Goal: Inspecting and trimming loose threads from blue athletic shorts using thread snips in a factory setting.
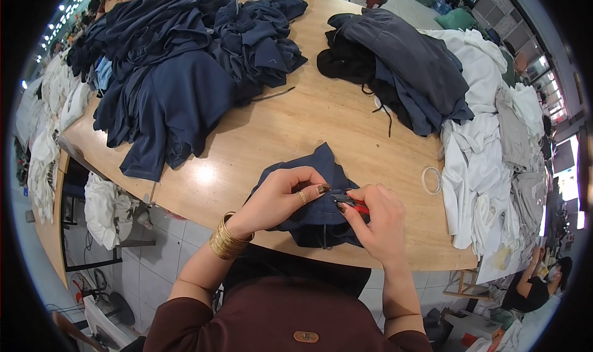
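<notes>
A small dark navy garment (318, 213) lies bunched on the near edge of the wooden table (296, 123). My left hand (281, 194), with a ring and gold bangles on the wrist, pinches a fold of this fabric. My right hand (377, 219) grips small thread snips with a red handle (352, 202), their tip meeting the fabric right beside my left fingertips.
A big heap of navy garments (179, 61) covers the table's far left. A dark grey and black pile (401, 67) lies at the far right, white and grey clothes (494, 142) beyond it. A clear tape roll (431, 180) lies near the right edge. Other people work nearby.
</notes>
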{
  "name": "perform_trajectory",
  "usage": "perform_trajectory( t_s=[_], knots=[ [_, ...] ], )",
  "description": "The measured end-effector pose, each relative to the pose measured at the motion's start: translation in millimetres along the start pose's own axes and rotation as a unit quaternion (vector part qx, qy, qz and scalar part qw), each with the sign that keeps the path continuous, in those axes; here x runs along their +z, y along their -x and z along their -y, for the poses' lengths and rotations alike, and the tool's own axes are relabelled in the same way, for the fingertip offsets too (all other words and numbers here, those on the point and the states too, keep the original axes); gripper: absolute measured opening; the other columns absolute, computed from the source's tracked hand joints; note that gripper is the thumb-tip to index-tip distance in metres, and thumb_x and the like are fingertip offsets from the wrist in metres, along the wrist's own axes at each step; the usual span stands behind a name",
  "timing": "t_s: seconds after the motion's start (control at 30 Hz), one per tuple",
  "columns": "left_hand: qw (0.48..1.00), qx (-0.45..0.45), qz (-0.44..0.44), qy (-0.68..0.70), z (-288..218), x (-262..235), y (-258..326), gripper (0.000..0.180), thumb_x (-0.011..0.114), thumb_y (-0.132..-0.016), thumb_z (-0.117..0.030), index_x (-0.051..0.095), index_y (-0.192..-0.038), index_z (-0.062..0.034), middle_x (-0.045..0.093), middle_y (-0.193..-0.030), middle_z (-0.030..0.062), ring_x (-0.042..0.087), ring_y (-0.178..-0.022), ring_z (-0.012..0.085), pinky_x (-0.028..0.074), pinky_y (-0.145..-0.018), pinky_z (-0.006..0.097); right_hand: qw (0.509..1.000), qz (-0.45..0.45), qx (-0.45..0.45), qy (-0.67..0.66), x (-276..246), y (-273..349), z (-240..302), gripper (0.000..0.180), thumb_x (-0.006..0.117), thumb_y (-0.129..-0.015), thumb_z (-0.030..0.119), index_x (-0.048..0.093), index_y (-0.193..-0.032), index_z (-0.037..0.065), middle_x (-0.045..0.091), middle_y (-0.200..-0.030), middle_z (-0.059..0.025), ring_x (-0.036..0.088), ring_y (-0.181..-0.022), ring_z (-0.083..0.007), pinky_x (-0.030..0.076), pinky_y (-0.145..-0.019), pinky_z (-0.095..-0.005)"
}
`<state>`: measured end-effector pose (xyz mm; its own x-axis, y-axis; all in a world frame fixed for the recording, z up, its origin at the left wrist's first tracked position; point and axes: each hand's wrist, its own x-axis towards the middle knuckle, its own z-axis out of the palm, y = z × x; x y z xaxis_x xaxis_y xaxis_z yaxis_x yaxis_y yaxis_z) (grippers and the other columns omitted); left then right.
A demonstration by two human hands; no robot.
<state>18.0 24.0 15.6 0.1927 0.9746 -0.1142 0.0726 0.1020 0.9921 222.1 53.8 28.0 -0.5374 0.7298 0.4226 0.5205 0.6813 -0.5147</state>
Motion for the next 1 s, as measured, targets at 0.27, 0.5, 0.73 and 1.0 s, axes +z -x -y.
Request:
perform_trajectory(
  t_s=[0.27, 0.5, 0.73, 1.0],
  knots=[
    [1.000, -0.002, -0.006, 0.003, -1.6, -0.3, 0.7, 0.010, 0.055, -0.090, -0.008, 0.060, -0.092, 0.0005, 0.054, -0.075, -0.0034, 0.044, -0.069, 0.0036, 0.039, -0.062, 0.019, 0.999, -0.001, 0.040, -0.013, 1.0, 2.7, 0.2, 0.015, 0.068, -0.076, 0.017, 0.058, -0.081, 0.007, 0.056, -0.069, -0.0051, 0.053, -0.063, -0.0239, 0.039, -0.060, -0.0346],
    [1.000, 0.007, -0.002, 0.007, 2.2, 0.9, -0.1, 0.010, 0.055, -0.090, -0.009, 0.060, -0.092, -0.0001, 0.052, -0.073, -0.0048, 0.042, -0.067, 0.0028, 0.036, -0.059, 0.018, 0.999, -0.016, 0.026, -0.020, 2.0, 2.2, 0.7, 0.015, 0.069, -0.076, 0.017, 0.058, -0.081, 0.007, 0.056, -0.069, -0.0050, 0.053, -0.062, -0.0239, 0.039, -0.059, -0.0342],
    [1.000, 0.004, 0.003, 0.011, 0.0, 2.5, -0.5, 0.011, 0.055, -0.091, -0.009, 0.060, -0.092, 0.0000, 0.052, -0.073, -0.0057, 0.041, -0.067, 0.0021, 0.036, -0.059, 0.018, 1.000, -0.007, 0.014, -0.013, -1.5, 0.0, 2.1, 0.015, 0.069, -0.075, 0.017, 0.060, -0.082, 0.007, 0.057, -0.070, -0.0036, 0.053, -0.064, -0.0224, 0.038, -0.060, -0.0333],
    [1.000, 0.003, 0.021, 0.018, 4.4, 0.3, -1.0, 0.011, 0.054, -0.091, -0.009, 0.060, -0.093, 0.0004, 0.053, -0.075, -0.0060, 0.042, -0.069, 0.0017, 0.036, -0.061, 0.017, 1.000, -0.003, -0.003, 0.009, -1.9, -0.8, 4.7, 0.015, 0.069, -0.074, 0.015, 0.060, -0.082, 0.007, 0.058, -0.071, -0.0031, 0.054, -0.065, -0.0213, 0.038, -0.060, -0.0327]
  ],
)
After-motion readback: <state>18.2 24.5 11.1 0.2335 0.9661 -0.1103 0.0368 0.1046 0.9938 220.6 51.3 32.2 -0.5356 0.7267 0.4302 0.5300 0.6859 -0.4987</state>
